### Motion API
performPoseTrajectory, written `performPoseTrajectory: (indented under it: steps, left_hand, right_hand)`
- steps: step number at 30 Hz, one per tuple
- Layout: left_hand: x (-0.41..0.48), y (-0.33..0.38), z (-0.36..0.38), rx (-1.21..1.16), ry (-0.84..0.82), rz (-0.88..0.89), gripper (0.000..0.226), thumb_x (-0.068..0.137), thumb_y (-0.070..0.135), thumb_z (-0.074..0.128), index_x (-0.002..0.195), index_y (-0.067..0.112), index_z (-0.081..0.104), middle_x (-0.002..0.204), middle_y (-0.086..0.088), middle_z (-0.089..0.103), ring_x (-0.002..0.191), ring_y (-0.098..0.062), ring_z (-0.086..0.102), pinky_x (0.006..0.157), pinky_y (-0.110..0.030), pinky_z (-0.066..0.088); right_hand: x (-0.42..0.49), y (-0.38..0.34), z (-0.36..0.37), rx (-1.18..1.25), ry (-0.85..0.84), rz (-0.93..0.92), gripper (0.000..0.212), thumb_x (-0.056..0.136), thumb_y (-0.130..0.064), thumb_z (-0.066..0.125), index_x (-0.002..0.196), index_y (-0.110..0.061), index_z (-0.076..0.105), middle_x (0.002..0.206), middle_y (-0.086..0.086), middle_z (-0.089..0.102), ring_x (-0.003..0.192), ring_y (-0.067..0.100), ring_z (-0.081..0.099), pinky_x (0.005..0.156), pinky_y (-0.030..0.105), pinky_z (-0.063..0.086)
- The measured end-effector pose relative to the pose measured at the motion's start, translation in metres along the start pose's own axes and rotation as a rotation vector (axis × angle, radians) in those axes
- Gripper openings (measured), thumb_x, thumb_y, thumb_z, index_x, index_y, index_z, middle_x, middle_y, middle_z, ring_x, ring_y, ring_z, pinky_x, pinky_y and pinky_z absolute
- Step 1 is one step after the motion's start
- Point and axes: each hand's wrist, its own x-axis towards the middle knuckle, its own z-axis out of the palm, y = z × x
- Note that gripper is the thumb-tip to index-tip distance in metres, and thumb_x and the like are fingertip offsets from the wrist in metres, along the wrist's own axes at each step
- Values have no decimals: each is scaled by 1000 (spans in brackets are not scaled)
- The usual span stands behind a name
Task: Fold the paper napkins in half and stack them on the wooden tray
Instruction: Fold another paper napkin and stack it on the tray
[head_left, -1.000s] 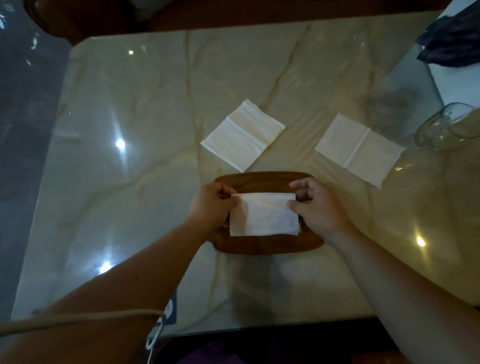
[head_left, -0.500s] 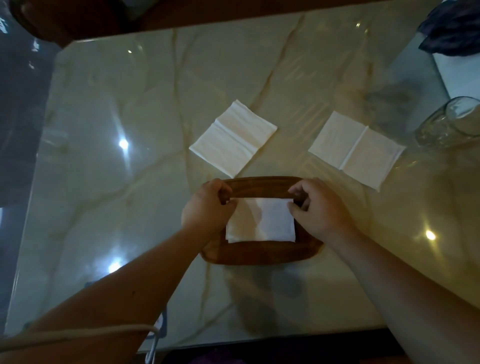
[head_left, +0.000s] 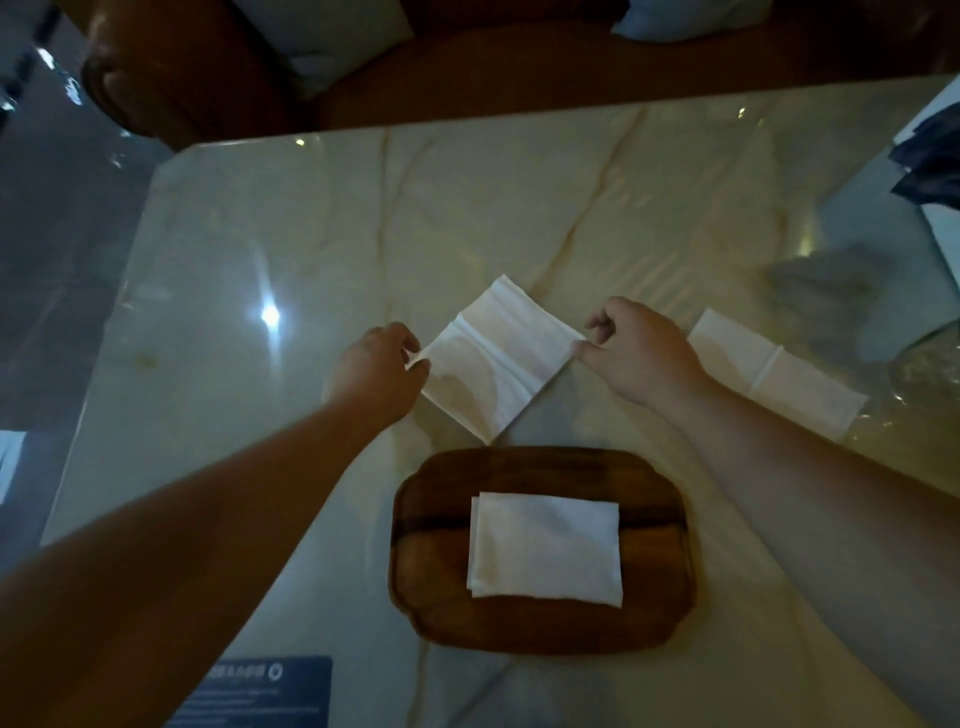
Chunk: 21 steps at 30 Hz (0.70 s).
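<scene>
A folded white napkin (head_left: 545, 551) lies flat on the dark wooden tray (head_left: 431, 525) near me on the marble table. Just beyond the tray an unfolded white napkin (head_left: 498, 358) sits turned like a diamond, creased down its middle. My left hand (head_left: 376, 366) pinches its left corner and my right hand (head_left: 636, 348) pinches its right corner. A second unfolded napkin (head_left: 779, 374) lies flat to the right, partly behind my right wrist.
A clear glass (head_left: 930, 364) stands at the right edge of the table (head_left: 260, 415). Dark blue cloth (head_left: 930, 166) lies at the far right. A blue card (head_left: 270, 691) rests at the near edge. A brown chair (head_left: 171, 78) stands beyond the far side.
Both hands let go of the folded napkin on the tray and moved away from me to the diamond-turned napkin, pinching its two side corners. The camera view shifted forward.
</scene>
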Motion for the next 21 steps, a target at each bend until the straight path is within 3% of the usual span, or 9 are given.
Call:
performPoseTrajectory:
  steps: [3,6,9,12,16,21]
  left_hand:
    - [16,-4,5,68,-53,-73,39,82,38,65,115,17,57,114,-8,63,100,-27,60,81,-38,51]
    - [24,-7,8,177,-92,-65,45,83,45,61,116,16,54,115,-10,62,100,-30,60,75,-38,46]
    - [23,-6,7,339,-121,0,40,86,52,52,106,17,53,102,-6,64,85,-26,59,67,-35,42]
    - [16,-2,6,399,-171,34,31,92,46,46,98,17,57,85,-3,60,73,-21,53,64,-33,43]
    - [1,1,7,340,-213,63,24,91,42,46,88,22,58,78,2,58,71,-20,56,64,-32,50]
    - [-19,7,12,336,-291,125,27,89,50,45,83,26,58,79,4,60,71,-17,57,60,-30,48]
  right_hand:
    - [26,-1,5,-79,-14,16,34,79,-40,67,103,-18,59,105,4,63,94,25,60,76,35,47]
    - [40,-2,10,-160,-69,18,34,78,-41,66,101,-17,59,105,6,62,94,27,60,75,34,47]
    - [46,-3,15,-239,-102,12,16,76,-34,67,80,-24,55,103,8,63,95,29,61,74,34,46]
    - [52,-5,17,-245,-112,13,24,77,-23,64,60,-26,49,99,6,67,94,29,63,68,29,38]
    - [65,-17,11,-255,-85,-40,15,78,-20,61,67,-25,52,96,5,68,95,29,62,67,29,35]
    - [80,-37,2,-207,-42,-197,3,76,-19,60,73,-21,60,87,4,69,87,28,63,67,32,46]
